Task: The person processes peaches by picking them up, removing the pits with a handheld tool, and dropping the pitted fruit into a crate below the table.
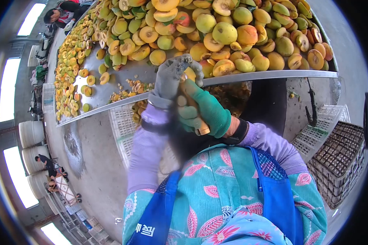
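Note:
In the head view my left hand [173, 75], in a dirty grey glove, is closed around a yellow peach piece [189, 74] above the table's front edge. My right hand [206, 108], in a green glove, grips a tool by its wooden handle [203, 129], whose end sticks out below the fist. The two hands meet at the fruit, and the tool's working end is hidden between them. Whole and halved peaches [225, 33] are heaped on the metal table [274, 74] just beyond my hands.
Loose pits [141, 86] lie on the table's left part. Below its edge are a white crate [124, 122] and a container of fruit [233, 96]. White [315, 136] and dark crates [337, 161] stand at right. One person sits at upper left; another stands at lower left.

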Available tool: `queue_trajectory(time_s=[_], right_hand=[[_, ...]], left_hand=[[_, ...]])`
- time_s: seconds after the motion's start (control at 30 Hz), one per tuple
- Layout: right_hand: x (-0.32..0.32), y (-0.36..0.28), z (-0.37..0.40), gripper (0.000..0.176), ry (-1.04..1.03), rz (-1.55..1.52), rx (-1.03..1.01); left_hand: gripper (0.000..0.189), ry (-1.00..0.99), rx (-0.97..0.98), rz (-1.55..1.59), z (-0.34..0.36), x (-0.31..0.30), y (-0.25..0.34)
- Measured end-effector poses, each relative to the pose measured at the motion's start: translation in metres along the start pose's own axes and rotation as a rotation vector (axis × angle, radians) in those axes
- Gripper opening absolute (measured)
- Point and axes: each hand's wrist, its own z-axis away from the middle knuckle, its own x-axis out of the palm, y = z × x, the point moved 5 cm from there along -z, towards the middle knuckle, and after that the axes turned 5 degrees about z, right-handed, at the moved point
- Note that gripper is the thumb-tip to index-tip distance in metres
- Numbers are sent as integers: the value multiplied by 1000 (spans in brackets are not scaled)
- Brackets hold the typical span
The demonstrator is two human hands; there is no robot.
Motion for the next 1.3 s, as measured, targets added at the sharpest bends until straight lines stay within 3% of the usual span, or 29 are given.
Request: queue_trajectory(time_s=[0.07,0.1,0.2,0.23,0.27,0.33,0.37,0.43,0.5,0.53,0.6,0.7,0.8,0.83,0.9,0.93,0.97,1.07,1.1,1.2,1.23,1.3], right_hand=[[-2,-3,2,43,222,373,-37],[-1,-3,-1,43,132,245,83],[12,9,-7,41,-367,-236,317],[22,12,-5,39,-498,-206,265],[26,13,-1,41,-428,-124,261],[28,3,12,44,-283,44,241],[7,5,8,45,-235,-59,299],[-42,-2,6,46,-37,9,266],[-60,-1,9,47,99,107,231],[-52,-3,14,43,140,179,215],[-24,-12,22,35,214,332,172],[-36,-24,20,35,366,488,-17],[-36,-43,16,35,471,758,-295],[-32,-48,13,34,499,875,-408],[-51,-55,-18,34,518,997,-530],[-55,-56,-28,34,523,1069,-591],[-30,-60,-8,34,517,805,-277],[-39,-58,-2,34,539,834,-364],[-41,-56,6,34,517,804,-269],[-61,-58,7,35,617,893,-407],[-55,-61,11,37,599,899,-453],[-41,-60,17,39,561,902,-531]], left_hand=[[30,213,-66,158,9,-3,-12],[31,255,-150,130,15,-9,-15],[29,385,120,431,40,-19,-11],[29,471,146,734,49,-44,-22],[27,479,199,699,64,-76,-30],[27,665,246,523,101,-98,-17],[29,840,246,377,117,-98,-2],[34,867,13,-837,114,-136,31],[40,701,-35,-1298,84,-127,44],[42,600,54,-1156,49,-107,50],[38,545,46,-1645,-14,-97,33],[35,320,86,-1763,-70,-127,1],[38,163,68,-1392,-42,-133,16],[39,328,-194,-612,-36,-156,-4],[35,221,141,-1086,-32,-154,-10],[37,281,-33,-984,-33,-137,-11],[40,351,-201,-885,-32,-119,-13],[59,198,-124,-1532,-55,-58,-11],[65,166,-86,-1527,-62,-56,-24],[67,72,-205,-1530,-65,-53,-14],[68,49,-181,-1382,-48,-50,2],[61,79,119,-713,-21,-49,8]])
